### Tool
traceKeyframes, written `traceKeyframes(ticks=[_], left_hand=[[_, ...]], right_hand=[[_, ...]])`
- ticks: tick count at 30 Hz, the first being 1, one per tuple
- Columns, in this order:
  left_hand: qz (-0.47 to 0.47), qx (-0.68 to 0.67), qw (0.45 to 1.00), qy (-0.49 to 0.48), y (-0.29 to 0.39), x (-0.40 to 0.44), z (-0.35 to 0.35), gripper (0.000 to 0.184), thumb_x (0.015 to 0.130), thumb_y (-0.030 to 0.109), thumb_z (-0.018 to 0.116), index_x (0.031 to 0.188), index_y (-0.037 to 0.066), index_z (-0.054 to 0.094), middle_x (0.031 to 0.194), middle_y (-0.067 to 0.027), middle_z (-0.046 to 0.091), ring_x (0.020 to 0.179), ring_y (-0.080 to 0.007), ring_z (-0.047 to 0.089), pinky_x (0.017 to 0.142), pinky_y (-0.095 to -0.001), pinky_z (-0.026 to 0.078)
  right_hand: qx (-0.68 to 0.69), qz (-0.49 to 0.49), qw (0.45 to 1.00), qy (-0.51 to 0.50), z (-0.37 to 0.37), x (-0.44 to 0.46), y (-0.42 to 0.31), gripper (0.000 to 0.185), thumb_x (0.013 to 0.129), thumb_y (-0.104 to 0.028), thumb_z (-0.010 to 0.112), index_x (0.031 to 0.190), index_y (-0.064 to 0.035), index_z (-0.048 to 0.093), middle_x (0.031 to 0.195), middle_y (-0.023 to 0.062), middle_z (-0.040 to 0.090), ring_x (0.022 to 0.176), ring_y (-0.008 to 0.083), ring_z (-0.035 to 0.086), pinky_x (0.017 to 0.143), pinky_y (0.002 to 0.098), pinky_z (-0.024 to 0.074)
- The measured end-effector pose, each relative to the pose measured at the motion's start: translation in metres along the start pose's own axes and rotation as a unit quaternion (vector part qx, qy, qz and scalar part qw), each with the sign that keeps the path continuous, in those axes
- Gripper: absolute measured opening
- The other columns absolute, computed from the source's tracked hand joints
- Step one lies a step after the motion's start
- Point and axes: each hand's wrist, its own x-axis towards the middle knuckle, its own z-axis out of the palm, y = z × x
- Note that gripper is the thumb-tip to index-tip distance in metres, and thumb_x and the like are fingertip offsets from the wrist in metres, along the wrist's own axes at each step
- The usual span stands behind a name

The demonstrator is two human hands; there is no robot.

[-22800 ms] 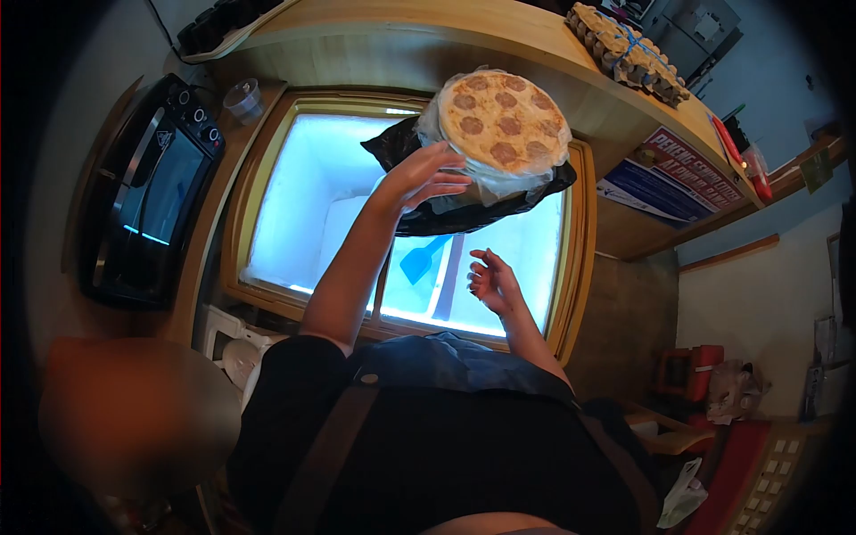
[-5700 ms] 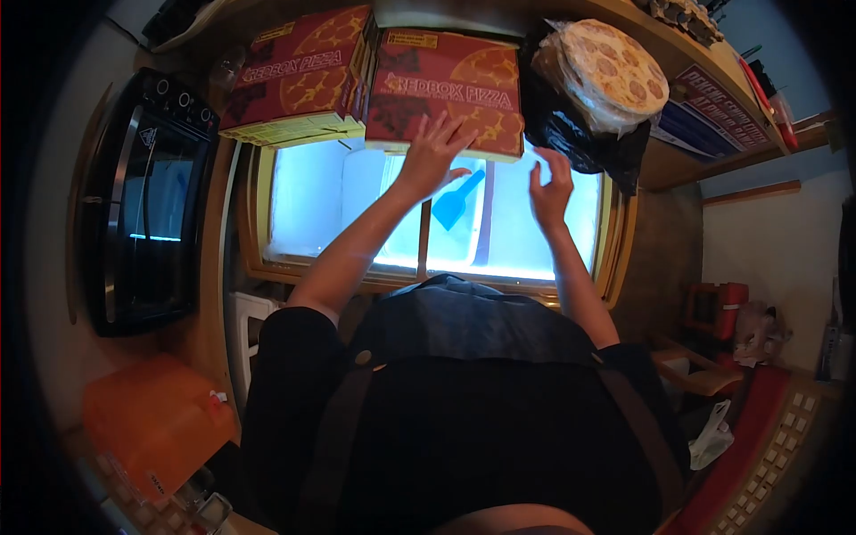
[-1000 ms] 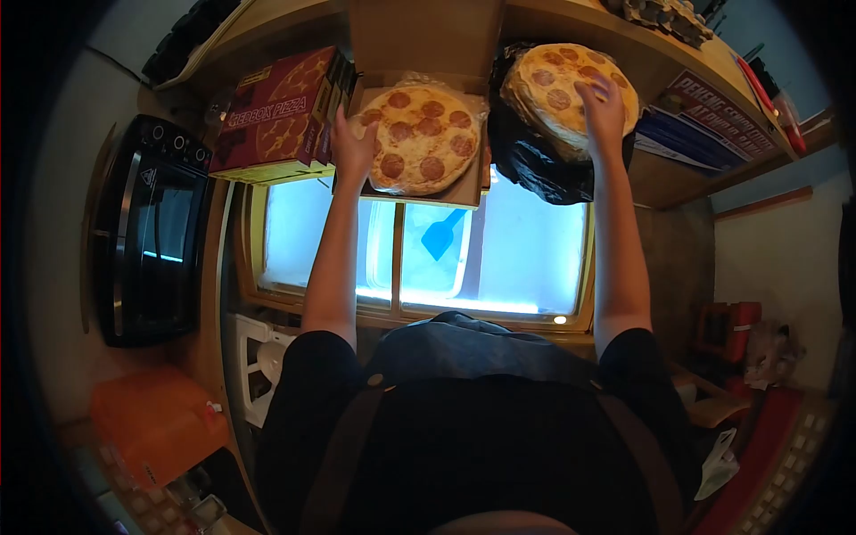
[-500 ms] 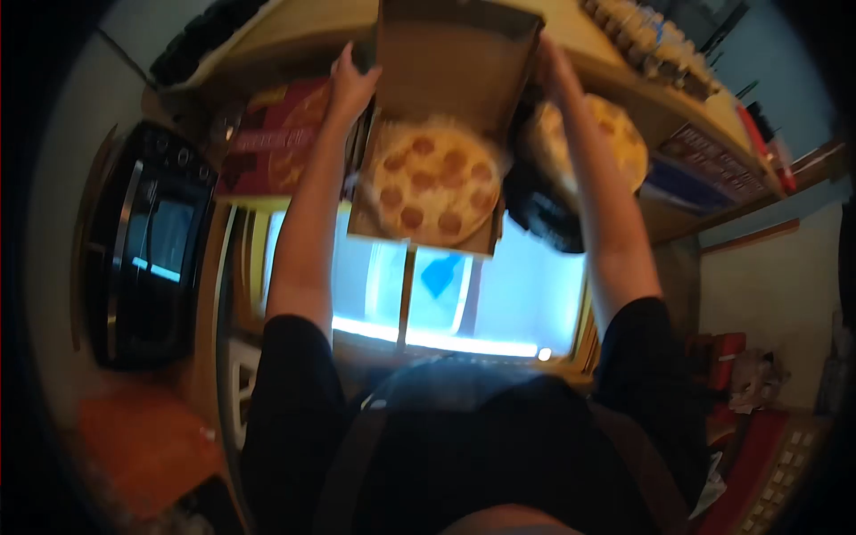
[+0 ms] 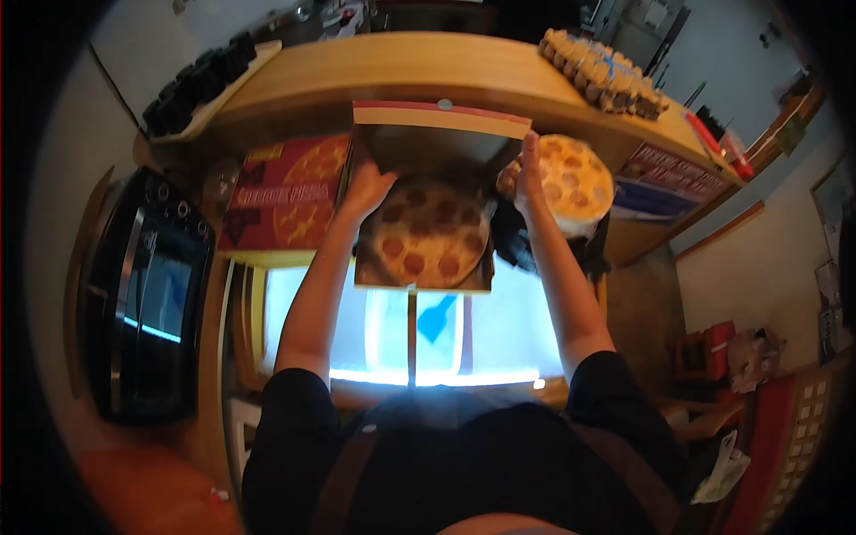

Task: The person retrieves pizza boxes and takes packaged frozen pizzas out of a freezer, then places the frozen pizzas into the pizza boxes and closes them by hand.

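Note:
An open cardboard pizza box (image 5: 364, 275) lies in front of me with a pepperoni pizza (image 5: 430, 248) inside. Its lid (image 5: 441, 122) stands tilted over the far part of the pizza and shades it. My left hand (image 5: 364, 192) is closed on the lid's left side, thumb toward the inside, with some fingers hidden. At the lid's right edge my right hand (image 5: 530, 178) is closed, its fingers pointing up along the cardboard. Just right of that hand sits a stack of pizzas (image 5: 571, 183), with dark plastic (image 5: 515, 245) around its lower left.
Red printed pizza boxes (image 5: 285, 192) are at the left, near a black oven (image 5: 152, 303). On the wooden counter (image 5: 401, 67) are a row of black containers (image 5: 201, 85) and a bundle of tan stacked pieces (image 5: 602, 71). A lit glass panel (image 5: 357, 330) is below the box.
The lid has come down toward me, from leaning back to tilting over the pizza. Both hands have moved with it. The view has shifted, showing more of the counter.

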Motion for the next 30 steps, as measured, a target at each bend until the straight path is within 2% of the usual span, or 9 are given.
traceKeyframes(ticks=[1,2,5,9,10,14,18,27,30], left_hand=[[-0.004,0.014,1.000,-0.013,0.003,-0.020,-0.004,0.094,0.072,0.007,0.064,0.141,0.003,0.001,0.142,-0.0165,0.027,0.131,-0.0286,0.027,0.106,-0.0310,0.024],[-0.139,0.088,0.978,-0.126,0.004,-0.035,-0.015,0.089,0.075,0.006,0.061,0.142,0.005,0.003,0.140,-0.0160,0.031,0.130,-0.0284,0.029,0.105,-0.0323,0.025],[-0.002,-0.136,0.991,-0.005,-0.036,-0.083,-0.019,0.083,0.078,0.005,0.057,0.142,0.009,0.004,0.138,-0.0149,0.034,0.127,-0.0254,0.035,0.101,-0.0342,0.032],[-0.110,-0.251,0.956,-0.106,0.030,-0.117,-0.053,0.081,0.077,0.001,0.054,0.142,0.016,0.010,0.139,-0.0130,0.033,0.124,-0.0229,0.037,0.099,-0.0376,0.032],[-0.036,-0.165,0.978,-0.121,0.024,-0.121,-0.053,0.080,0.075,0.003,0.056,0.142,0.019,0.015,0.141,-0.0124,0.031,0.127,-0.0252,0.034,0.102,-0.0402,0.029],[-0.047,0.051,0.974,-0.217,0.010,-0.149,-0.052,0.077,0.078,0.017,0.064,0.142,0.018,0.020,0.142,-0.0131,0.031,0.130,-0.0303,0.032,0.104,-0.0387,0.028],[-0.049,0.108,0.987,-0.109,-0.005,-0.174,-0.031,0.067,0.080,0.034,0.066,0.136,0.015,0.035,0.138,-0.0195,0.035,0.129,-0.0317,0.032,0.104,-0.0380,0.029],[-0.012,0.153,0.988,-0.023,-0.035,-0.197,-0.004,0.060,0.083,0.026,0.063,0.136,0.014,0.036,0.138,-0.0214,0.034,0.130,-0.0324,0.030,0.104,-0.0381,0.029],[-0.031,0.155,0.987,-0.027,-0.027,-0.200,-0.005,0.057,0.086,0.022,0.060,0.136,0.013,0.035,0.138,-0.0206,0.033,0.129,-0.0321,0.032,0.104,-0.0386,0.029]], right_hand=[[0.034,-0.009,0.999,-0.033,-0.004,-0.014,0.009,0.055,0.082,-0.060,0.047,0.116,-0.0162,0.043,0.102,0.0018,0.043,0.087,0.0122,0.042,0.073,0.0307,0.0374],[0.053,-0.054,0.997,-0.031,-0.011,-0.031,0.019,0.053,0.083,-0.051,0.050,0.121,-0.0141,0.041,0.112,0.0040,0.045,0.096,0.0133,0.044,0.079,0.0290,0.0381],[0.087,-0.123,0.987,-0.056,-0.007,-0.096,0.011,0.051,0.079,-0.033,0.054,0.121,-0.0079,0.041,0.110,0.0067,0.049,0.106,0.0171,0.046,0.097,0.0316,0.0310],[-0.062,-0.112,0.987,-0.100,-0.024,-0.143,0.014,0.051,0.078,-0.022,0.056,0.124,-0.0051,0.043,0.120,0.0100,0.049,0.110,0.0200,0.047,0.097,0.0317,0.0340],[-0.098,-0.115,0.982,-0.111,-0.028,-0.151,0.015,0.051,0.078,-0.019,0.056,0.124,-0.0044,0.043,0.122,0.0110,0.049,0.112,0.0208,0.048,0.097,0.0321,0.0348],[-0.301,-0.145,0.933,-0.132,-0.053,-0.177,0.063,0.055,0.073,-0.007,0.058,0.126,-0.0041,0.045,0.125,0.0147,0.052,0.118,0.0250,0.049,0.098,0.0342,0.0370],[-0.365,-0.174,0.909,-0.106,-0.051,-0.192,0.075,0.054,0.075,-0.006,0.057,0.128,-0.0054,0.045,0.128,0.0178,0.049,0.118,0.0299,0.048,0.097,0.0342,0.0385],[-0.419,-0.238,0.873,-0.075,-0.050,-0.204,0.100,0.051,0.080,0.001,0.057,0.129,-0.0082,0.045,0.128,0.0183,0.047,0.117,0.0313,0.048,0.093,0.0366,0.0441],[-0.328,-0.163,0.927,-0.077,-0.050,-0.207,0.101,0.045,0.083,-0.004,0.057,0.127,-0.0059,0.048,0.127,0.0179,0.049,0.114,0.0288,0.051,0.091,0.0357,0.0459]])
